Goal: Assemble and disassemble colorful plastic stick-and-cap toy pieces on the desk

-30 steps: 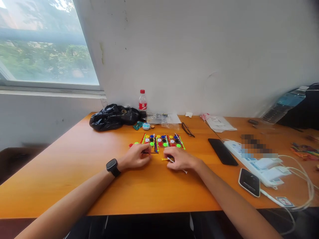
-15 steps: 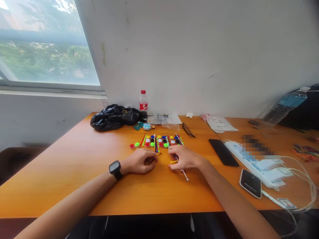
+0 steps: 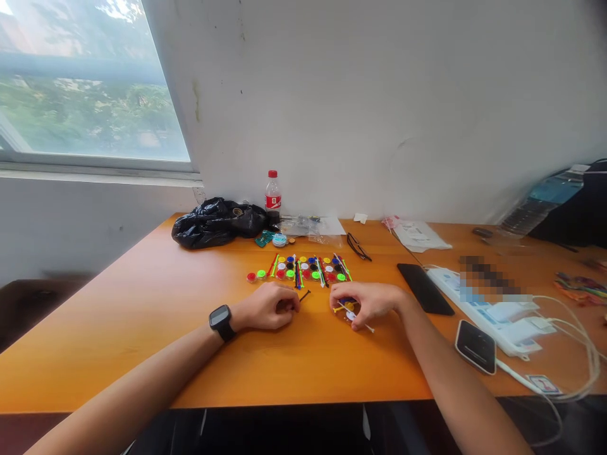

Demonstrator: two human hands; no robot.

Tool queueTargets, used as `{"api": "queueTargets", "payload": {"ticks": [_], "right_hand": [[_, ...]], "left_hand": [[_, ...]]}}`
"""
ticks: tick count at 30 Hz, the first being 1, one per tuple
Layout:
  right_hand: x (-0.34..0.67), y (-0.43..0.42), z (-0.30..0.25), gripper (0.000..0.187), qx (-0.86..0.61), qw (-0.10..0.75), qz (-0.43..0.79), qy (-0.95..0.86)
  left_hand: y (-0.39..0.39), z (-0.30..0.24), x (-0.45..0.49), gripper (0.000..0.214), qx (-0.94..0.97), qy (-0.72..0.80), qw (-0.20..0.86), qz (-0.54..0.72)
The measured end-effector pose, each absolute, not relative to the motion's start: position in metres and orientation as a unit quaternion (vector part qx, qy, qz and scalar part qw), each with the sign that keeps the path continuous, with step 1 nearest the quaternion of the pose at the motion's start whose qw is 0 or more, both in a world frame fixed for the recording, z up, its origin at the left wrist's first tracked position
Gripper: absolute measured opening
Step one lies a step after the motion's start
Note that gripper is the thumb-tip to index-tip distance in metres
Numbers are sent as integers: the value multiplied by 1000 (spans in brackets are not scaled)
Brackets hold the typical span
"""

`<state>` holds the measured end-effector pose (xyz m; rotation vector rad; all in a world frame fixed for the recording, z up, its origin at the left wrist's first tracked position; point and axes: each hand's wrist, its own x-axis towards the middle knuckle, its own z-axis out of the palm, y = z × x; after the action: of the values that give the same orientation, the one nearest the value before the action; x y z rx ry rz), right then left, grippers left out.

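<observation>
My left hand (image 3: 270, 306), with a black watch on its wrist, rests on the table with fingers curled. A thin black plastic stick (image 3: 305, 295) juts from its fingertips. To the right, my right hand (image 3: 370, 302) is bent over the table, thumb and fingers around a thin white plastic stick (image 3: 369, 328). A yellow stick (image 3: 337, 309) and a few round pieces, among them a white disc (image 3: 349, 315), show under its fingers, partly hidden. Just beyond the hands lie rows of coloured discs (image 3: 315, 275), with coloured sticks (image 3: 298, 276) between the groups.
At the back stand a black plastic bag (image 3: 213, 224) and a red-capped bottle (image 3: 272, 196). Glasses (image 3: 358, 247) lie near the wall. On the right are a black phone (image 3: 424, 289), a white power strip (image 3: 488, 313) with cables, and a white-edged device (image 3: 476, 347).
My right hand has shifted right, and the white stick in it has turned flatter. Round pieces now show beneath that hand. My left hand has barely moved.
</observation>
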<state>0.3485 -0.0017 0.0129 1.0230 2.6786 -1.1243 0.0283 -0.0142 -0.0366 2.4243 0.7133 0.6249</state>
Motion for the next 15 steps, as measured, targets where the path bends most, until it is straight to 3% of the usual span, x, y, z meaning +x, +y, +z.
{"api": "queueTargets", "payload": {"ticks": [5,11,15], "right_hand": [[359,-1,17,34,358,27,-374,855],[361,-5,33,59,381,-51,-360,850],[346,-5,29,44,395,-133,-305,856]], "left_hand": [[-14,-39,29,25,893,261,281,236],[-15,-40,32,25,897,256,274,236],[-16,-41,37,30,899,249,268,243]]}}
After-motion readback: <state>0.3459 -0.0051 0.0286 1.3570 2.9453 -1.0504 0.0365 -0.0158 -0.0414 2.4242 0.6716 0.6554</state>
